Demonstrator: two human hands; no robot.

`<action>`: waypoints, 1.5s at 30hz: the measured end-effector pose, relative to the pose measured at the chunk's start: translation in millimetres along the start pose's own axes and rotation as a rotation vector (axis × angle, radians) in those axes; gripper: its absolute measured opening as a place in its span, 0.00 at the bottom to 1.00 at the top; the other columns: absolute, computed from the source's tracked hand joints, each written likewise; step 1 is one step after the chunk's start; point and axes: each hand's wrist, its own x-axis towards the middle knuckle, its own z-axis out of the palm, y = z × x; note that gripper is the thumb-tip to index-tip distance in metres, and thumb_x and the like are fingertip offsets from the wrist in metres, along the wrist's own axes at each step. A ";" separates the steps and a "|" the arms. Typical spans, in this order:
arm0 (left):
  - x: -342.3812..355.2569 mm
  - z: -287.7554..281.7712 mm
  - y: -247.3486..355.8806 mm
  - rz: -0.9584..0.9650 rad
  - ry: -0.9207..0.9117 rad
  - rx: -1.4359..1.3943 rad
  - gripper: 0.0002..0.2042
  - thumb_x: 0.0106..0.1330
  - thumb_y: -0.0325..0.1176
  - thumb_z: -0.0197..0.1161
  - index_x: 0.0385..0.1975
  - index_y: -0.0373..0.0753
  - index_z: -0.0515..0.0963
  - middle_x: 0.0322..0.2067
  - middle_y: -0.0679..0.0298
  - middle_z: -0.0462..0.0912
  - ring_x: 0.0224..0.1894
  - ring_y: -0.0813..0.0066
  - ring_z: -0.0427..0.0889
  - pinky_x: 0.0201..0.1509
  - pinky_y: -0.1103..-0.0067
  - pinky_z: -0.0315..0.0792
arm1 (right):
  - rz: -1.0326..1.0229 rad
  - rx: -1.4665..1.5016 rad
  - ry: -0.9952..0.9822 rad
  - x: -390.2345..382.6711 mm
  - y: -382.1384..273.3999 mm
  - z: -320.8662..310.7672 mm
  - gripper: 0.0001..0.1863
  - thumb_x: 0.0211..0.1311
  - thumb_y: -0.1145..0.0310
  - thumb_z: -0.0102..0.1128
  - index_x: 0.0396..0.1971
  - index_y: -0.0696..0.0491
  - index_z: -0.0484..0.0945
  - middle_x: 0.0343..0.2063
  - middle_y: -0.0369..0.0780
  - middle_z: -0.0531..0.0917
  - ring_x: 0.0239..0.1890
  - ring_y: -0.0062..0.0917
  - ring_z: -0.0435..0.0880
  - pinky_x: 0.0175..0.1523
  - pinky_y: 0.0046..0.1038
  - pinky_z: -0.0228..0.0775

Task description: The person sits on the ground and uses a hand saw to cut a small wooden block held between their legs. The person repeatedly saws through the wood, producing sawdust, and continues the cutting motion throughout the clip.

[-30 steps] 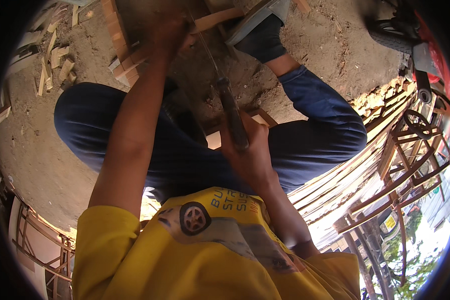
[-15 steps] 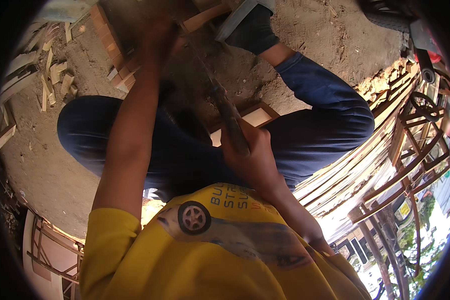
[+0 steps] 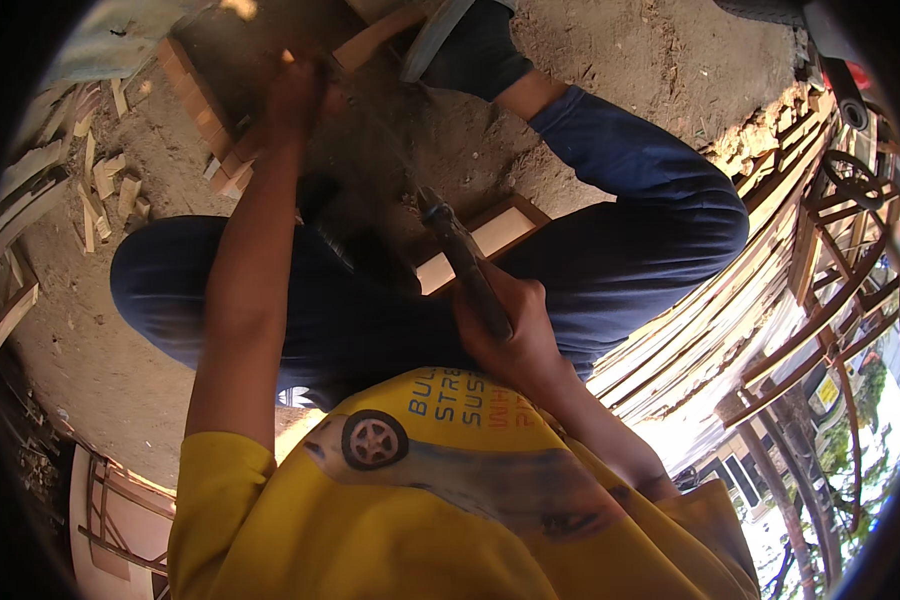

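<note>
My right hand [image 3: 515, 322] is closed round the dark, rounded handle of a long thin-shafted tool [image 3: 462, 262], close to my belly. The tool slants away to the far left, and its thin part blurs into the shade, so I cannot tell its exact kind. Farther off, my left hand [image 3: 298, 98] is in deep shadow near a strip of wood [image 3: 380, 38]. Its fingers are smeared, and what they touch is hidden. Between my bent legs lies a wooden frame [image 3: 515, 212] with a pale inner face, partly covered by my thigh.
A row of wooden blocks [image 3: 192, 92] lies beside my left forearm. Scattered offcuts [image 3: 105, 180] are on the dirt ground at left. Long stacked wood strips [image 3: 690, 300] run along the right, near a rusty metal frame with a wheel [image 3: 852, 180]. My foot [image 3: 470, 50] is at the far middle.
My right hand has drawn the tool back toward my body and slightly right. My left hand appears a little farther left and nearer. The view has shifted slightly.
</note>
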 end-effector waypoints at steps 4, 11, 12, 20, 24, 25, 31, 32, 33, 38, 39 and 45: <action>1.5 13.8 -15.4 0.032 0.128 -0.074 0.13 0.58 0.39 0.64 0.35 0.38 0.75 0.28 0.52 0.83 0.32 0.51 0.84 0.35 0.63 0.79 | -0.120 -0.135 -0.026 79.9 -1.5 40.6 0.11 0.54 0.74 0.60 0.36 0.62 0.77 0.16 0.49 0.79 0.23 0.40 0.84 0.29 0.32 0.73; 3.5 6.4 -2.5 -0.064 0.025 0.035 0.10 0.60 0.34 0.60 0.37 0.38 0.74 0.29 0.54 0.84 0.33 0.53 0.84 0.36 0.62 0.79 | -0.005 -0.010 -0.057 16.5 19.1 3.9 0.12 0.52 0.69 0.61 0.35 0.59 0.77 0.25 0.53 0.81 0.30 0.50 0.81 0.36 0.43 0.75; -1.6 7.6 1.0 -0.055 0.010 0.027 0.10 0.60 0.34 0.59 0.38 0.38 0.74 0.29 0.54 0.84 0.34 0.53 0.84 0.37 0.62 0.79 | 0.021 -0.059 -0.095 27.4 17.7 8.6 0.12 0.52 0.69 0.61 0.36 0.59 0.77 0.25 0.53 0.81 0.30 0.50 0.81 0.36 0.43 0.75; 0.9 4.1 -2.3 -0.037 0.044 -0.046 0.13 0.61 0.32 0.57 0.45 0.39 0.72 0.32 0.52 0.84 0.37 0.51 0.84 0.38 0.62 0.78 | -0.278 -0.076 -0.026 30.6 38.7 3.5 0.18 0.55 0.76 0.57 0.47 0.60 0.76 0.19 0.49 0.81 0.24 0.39 0.85 0.31 0.34 0.75; 3.2 24.3 -17.2 0.045 0.160 -0.093 0.16 0.59 0.36 0.61 0.47 0.39 0.72 0.34 0.52 0.84 0.38 0.52 0.84 0.39 0.62 0.78 | -0.080 -0.054 -0.129 60.9 40.5 13.7 0.20 0.55 0.77 0.57 0.50 0.61 0.75 0.16 0.45 0.79 0.21 0.29 0.85 0.27 0.27 0.73; 4.5 22.5 -16.0 0.053 0.140 -0.101 0.17 0.59 0.37 0.62 0.46 0.40 0.72 0.34 0.51 0.83 0.38 0.52 0.84 0.40 0.62 0.78 | -0.049 -0.029 -0.148 80.3 31.2 20.8 0.20 0.55 0.77 0.57 0.51 0.61 0.75 0.16 0.44 0.79 0.20 0.28 0.85 0.26 0.26 0.72; 6.3 22.6 -16.6 -0.016 0.057 0.028 0.17 0.57 0.39 0.64 0.43 0.40 0.74 0.34 0.54 0.83 0.39 0.53 0.83 0.41 0.66 0.79 | 0.093 0.044 -0.145 9.2 36.8 -12.2 0.09 0.54 0.70 0.59 0.31 0.59 0.74 0.21 0.52 0.79 0.29 0.51 0.80 0.34 0.42 0.73; 7.4 16.8 -11.4 -0.014 0.010 0.041 0.16 0.57 0.40 0.64 0.43 0.40 0.75 0.35 0.55 0.83 0.39 0.53 0.83 0.41 0.66 0.79 | 0.096 0.045 -0.146 3.0 35.1 -11.5 0.09 0.54 0.70 0.59 0.31 0.59 0.74 0.21 0.52 0.79 0.29 0.51 0.80 0.34 0.42 0.73; 7.4 11.4 -10.6 -0.025 -0.031 0.055 0.16 0.57 0.40 0.65 0.42 0.40 0.75 0.36 0.55 0.83 0.39 0.53 0.83 0.42 0.66 0.79 | 0.092 0.039 -0.157 0.1 32.7 -11.1 0.09 0.54 0.70 0.59 0.31 0.59 0.74 0.21 0.53 0.79 0.29 0.51 0.80 0.34 0.42 0.73; 25.0 31.3 -64.5 0.052 -0.063 0.060 0.21 0.55 0.43 0.68 0.45 0.40 0.75 0.43 0.57 0.82 0.44 0.53 0.82 0.46 0.64 0.78 | -0.105 -0.018 -0.126 15.5 23.6 9.8 0.08 0.55 0.79 0.58 0.36 0.62 0.76 0.14 0.45 0.76 0.18 0.19 0.81 0.23 0.26 0.67; 29.6 19.2 -49.7 0.042 -0.110 0.035 0.23 0.54 0.44 0.68 0.47 0.39 0.75 0.45 0.57 0.81 0.45 0.53 0.82 0.47 0.64 0.77 | 0.025 0.088 -0.062 10.5 14.5 0.1 0.02 0.57 0.79 0.58 0.30 0.62 0.76 0.13 0.42 0.75 0.16 0.14 0.75 0.21 0.24 0.63; 11.6 -25.5 -2.4 -0.168 -0.089 -0.189 0.27 0.53 0.48 0.70 0.49 0.39 0.75 0.45 0.54 0.81 0.50 0.53 0.80 0.52 0.64 0.75 | 0.053 0.002 -0.080 -27.0 -1.3 -40.7 0.06 0.61 0.75 0.59 0.27 0.61 0.76 0.12 0.36 0.73 0.16 0.10 0.70 0.20 0.23 0.59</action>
